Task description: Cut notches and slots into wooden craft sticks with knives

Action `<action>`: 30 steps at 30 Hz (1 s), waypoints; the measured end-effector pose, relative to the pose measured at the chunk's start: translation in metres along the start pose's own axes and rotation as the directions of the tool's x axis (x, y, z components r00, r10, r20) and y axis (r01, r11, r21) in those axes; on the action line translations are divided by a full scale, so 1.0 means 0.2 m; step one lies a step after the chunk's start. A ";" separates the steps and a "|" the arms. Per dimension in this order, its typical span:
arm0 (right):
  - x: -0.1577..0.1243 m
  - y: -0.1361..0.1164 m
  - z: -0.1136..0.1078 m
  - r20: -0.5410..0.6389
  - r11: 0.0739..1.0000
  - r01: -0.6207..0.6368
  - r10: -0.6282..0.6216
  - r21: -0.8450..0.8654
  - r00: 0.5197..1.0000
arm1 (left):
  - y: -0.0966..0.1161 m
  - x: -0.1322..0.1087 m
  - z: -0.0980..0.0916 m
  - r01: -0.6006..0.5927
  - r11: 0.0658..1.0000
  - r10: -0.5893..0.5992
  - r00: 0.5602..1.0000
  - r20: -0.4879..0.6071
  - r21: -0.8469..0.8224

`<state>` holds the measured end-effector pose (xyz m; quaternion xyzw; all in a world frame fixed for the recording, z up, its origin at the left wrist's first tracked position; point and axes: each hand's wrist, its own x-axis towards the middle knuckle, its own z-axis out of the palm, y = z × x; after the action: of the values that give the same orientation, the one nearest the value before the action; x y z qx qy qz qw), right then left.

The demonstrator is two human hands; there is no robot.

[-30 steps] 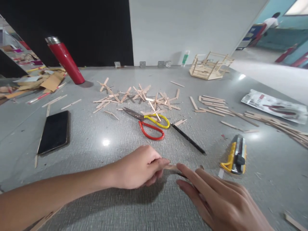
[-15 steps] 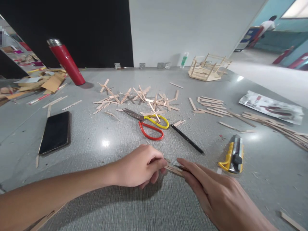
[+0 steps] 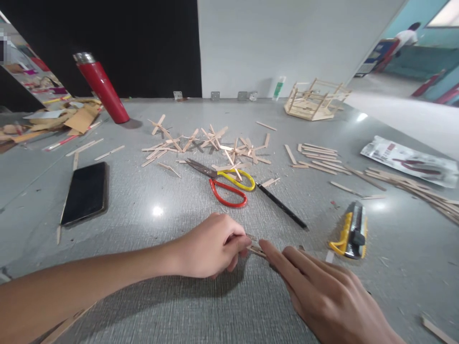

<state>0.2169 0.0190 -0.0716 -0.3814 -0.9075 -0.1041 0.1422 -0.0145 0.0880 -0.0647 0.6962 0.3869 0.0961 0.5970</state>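
Observation:
Near the front centre, my left hand (image 3: pixel 218 246) is closed, its thumb and fingers pinching one end of a thin wooden stick (image 3: pixel 257 251). My right hand (image 3: pixel 315 282) reaches in from the lower right, its fingertips on the other end of that stick; a small dark tip shows beside its fingers, mostly hidden. Beyond my hands lie scissors (image 3: pixel 229 193) with one red and one yellow handle, blades pointing left, and a black pen (image 3: pixel 283 206). A yellow and black cutter (image 3: pixel 353 231) rests right of my right hand.
Scattered wooden pieces (image 3: pixel 211 138) cover the middle of the table (image 3: pixel 172 306). More sticks (image 3: pixel 319 153) lie at right, near a white packet (image 3: pixel 409 162). A stick frame (image 3: pixel 311 102), glue tube (image 3: pixel 278 88), red bottle (image 3: pixel 103 91) and phone (image 3: pixel 86 193) stand or lie around. A person bends far behind.
My right hand's fingers have shifted left along the stick toward my left hand, and the dark pointed tip between them is now hidden. The view has shifted slightly.

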 end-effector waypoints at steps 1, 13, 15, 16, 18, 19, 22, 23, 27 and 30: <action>0.00 0.00 0.00 0.002 1.000 0.003 -0.003 -0.005 1.000 | 0.00 0.00 0.00 -0.004 1.000 0.004 1.000 -0.001 0.003; 0.06 -0.05 -0.03 -0.044 0.973 0.055 -0.067 -0.225 0.997 | -0.01 0.01 0.00 -0.026 1.000 0.026 1.000 -0.010 0.012; 0.07 -0.06 -0.04 -0.055 0.962 0.048 -0.065 -0.270 0.996 | -0.01 0.01 0.00 -0.024 1.000 0.024 1.000 -0.013 0.005; 0.07 -0.07 -0.05 -0.053 0.958 0.047 -0.065 -0.284 0.996 | -0.01 0.01 0.00 -0.025 1.000 0.025 1.000 -0.013 0.000; 0.07 -0.08 -0.05 -0.048 0.950 0.049 -0.067 -0.307 0.997 | -0.01 0.01 0.00 -0.027 1.000 0.027 1.000 -0.012 -0.009; 0.07 -0.08 -0.05 -0.047 0.947 0.049 -0.068 -0.318 0.997 | -0.01 0.01 0.00 -0.028 1.000 0.028 1.000 -0.012 -0.011; 0.07 -0.09 -0.05 -0.052 0.935 0.033 -0.055 -0.352 0.997 | -0.01 0.01 0.00 -0.032 0.999 0.032 0.999 -0.012 -0.016; 0.07 -0.09 -0.05 -0.055 0.932 0.023 -0.046 -0.362 0.997 | -0.01 0.02 0.00 -0.032 0.999 0.032 0.999 -0.010 -0.018; 0.06 -0.09 -0.04 -0.050 0.926 0.009 -0.030 -0.378 0.998 | -0.01 0.01 0.00 -0.031 0.999 0.031 1.000 -0.005 -0.026; 0.06 -0.09 -0.04 -0.052 0.925 0.017 -0.040 -0.381 0.998 | -0.01 0.01 0.00 -0.029 0.999 0.029 1.000 -0.003 -0.031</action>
<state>0.1983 0.0114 -0.0609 -0.3853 -0.8709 -0.2912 0.0909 -0.0142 0.0901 -0.0678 0.6923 0.3761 0.1115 0.6056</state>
